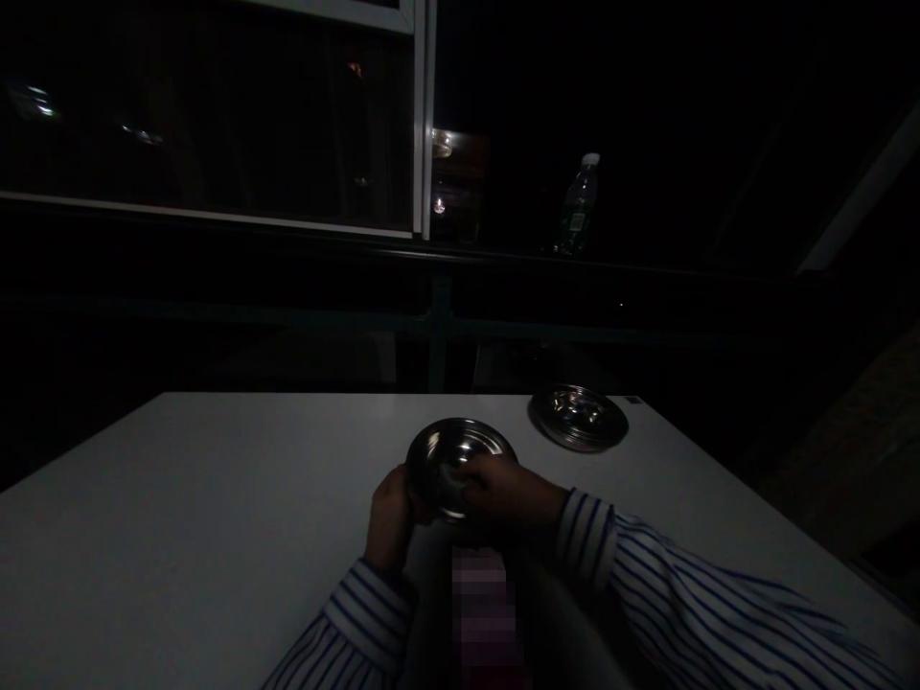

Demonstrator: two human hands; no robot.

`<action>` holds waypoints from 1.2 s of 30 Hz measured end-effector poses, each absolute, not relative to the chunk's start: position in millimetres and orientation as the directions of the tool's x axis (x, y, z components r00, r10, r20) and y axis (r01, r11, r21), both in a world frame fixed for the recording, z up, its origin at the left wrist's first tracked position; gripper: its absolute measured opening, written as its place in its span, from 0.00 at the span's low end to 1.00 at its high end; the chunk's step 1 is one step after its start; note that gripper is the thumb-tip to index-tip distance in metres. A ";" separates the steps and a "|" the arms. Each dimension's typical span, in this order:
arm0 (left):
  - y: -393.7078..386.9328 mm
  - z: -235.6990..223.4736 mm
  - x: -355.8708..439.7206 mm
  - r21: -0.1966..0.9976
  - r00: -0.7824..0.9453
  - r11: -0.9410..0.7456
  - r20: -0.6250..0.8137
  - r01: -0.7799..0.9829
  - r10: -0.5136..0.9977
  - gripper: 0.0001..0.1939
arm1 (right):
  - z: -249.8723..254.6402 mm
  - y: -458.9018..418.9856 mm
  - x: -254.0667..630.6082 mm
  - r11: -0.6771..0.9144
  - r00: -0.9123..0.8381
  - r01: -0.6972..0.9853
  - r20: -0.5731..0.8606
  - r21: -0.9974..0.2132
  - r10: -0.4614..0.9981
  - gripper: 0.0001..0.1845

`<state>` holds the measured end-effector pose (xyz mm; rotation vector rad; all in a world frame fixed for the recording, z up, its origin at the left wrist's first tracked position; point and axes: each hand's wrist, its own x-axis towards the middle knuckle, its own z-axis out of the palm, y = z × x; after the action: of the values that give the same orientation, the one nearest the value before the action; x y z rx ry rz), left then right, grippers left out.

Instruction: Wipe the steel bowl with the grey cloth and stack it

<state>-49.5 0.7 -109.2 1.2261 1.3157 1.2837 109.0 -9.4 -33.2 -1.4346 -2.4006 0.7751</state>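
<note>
Head view: by the left hand [390, 513], a round, silver metal bowl [438, 467] is grasped at its left side over the white worktop [216, 498]; its right side is overlapped by the right hand [509, 491], grip undetermined.

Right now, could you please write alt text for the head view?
A person's left hand holds a shiny metal bowl while the right hand reaches into it. Metal dishware rests farther right on the white table, in dim light.
</note>
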 end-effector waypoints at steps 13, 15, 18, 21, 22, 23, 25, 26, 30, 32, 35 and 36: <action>-2.2 -112.2 -57.4 0.968 -0.087 -0.174 0.192 0.182 0.978 0.12 | -68.4 -5.0 70.2 0.743 -0.725 0.599 0.194 -0.299 0.661 0.11; -2.5 -112.0 -57.1 0.960 -0.089 -0.181 0.204 0.214 0.975 0.12 | -66.3 -3.5 65.9 0.727 -0.700 0.630 0.206 -0.273 0.684 0.11; -3.1 -111.9 -57.6 0.968 -0.132 -0.156 0.184 0.197 0.974 0.14 | -64.8 -3.8 60.7 0.698 -0.669 0.674 0.202 -0.239 0.715 0.10; -4.9 -110.7 -58.7 0.955 -0.121 -0.196 0.226 0.222 0.966 0.12 | -64.3 -5.5 61.2 0.703 -0.690 0.677 0.147 -0.216 0.709 0.10; -5.6 -110.4 -58.6 0.950 -0.111 -0.213 0.243 0.229 0.964 0.11 | -64.1 -5.5 61.7 0.702 -0.690 0.677 0.140 -0.219 0.710 0.10; -6.2 -110.2 -58.2 0.946 -0.105 -0.225 0.255 0.232 0.961 0.11 | -63.8 -5.0 61.9 0.696 -0.683 0.679 0.148 -0.233 0.715 0.10; -6.9 -110.5 -57.5 0.943 -0.103 -0.234 0.264 0.237 0.959 0.11 | -63.0 -3.2 61.0 0.674 -0.649 0.684 0.192 -0.279 0.737 0.11; -6.9 -110.9 -57.3 0.944 -0.111 -0.227 0.259 0.240 0.960 0.11 | -62.6 -2.5 60.3 0.670 -0.637 0.682 0.211 -0.293 0.741 0.12; -6.1 -111.4 -57.7 0.955 -0.160 -0.174 0.216 0.240 0.963 0.11 | -60.6 -4.7 61.9 0.721 -0.705 0.661 0.156 -0.206 0.691 0.11; -6.1 -110.3 -57.1 0.952 -0.149 -0.177 0.219 0.250 0.964 0.11 | -59.6 -7.3 63.9 0.733 -0.723 0.662 0.126 -0.156 0.679 0.11; -7.2 -106.8 -55.3 0.956 -0.150 -0.150 0.192 0.253 0.970 0.11 | -59.6 -8.3 64.0 0.711 -0.692 0.689 0.166 -0.140 0.703 0.11; -7.6 -105.3 -55.2 0.960 -0.162 -0.136 0.179 0.245 0.970 0.12 | -60.5 -8.2 63.6 0.710 -0.688 0.692 0.180 -0.132 0.703 0.11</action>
<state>-55.2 -7.6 -105.3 1.4134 1.4442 1.3488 63.6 -8.2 -60.5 -1.1169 -2.7003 0.0793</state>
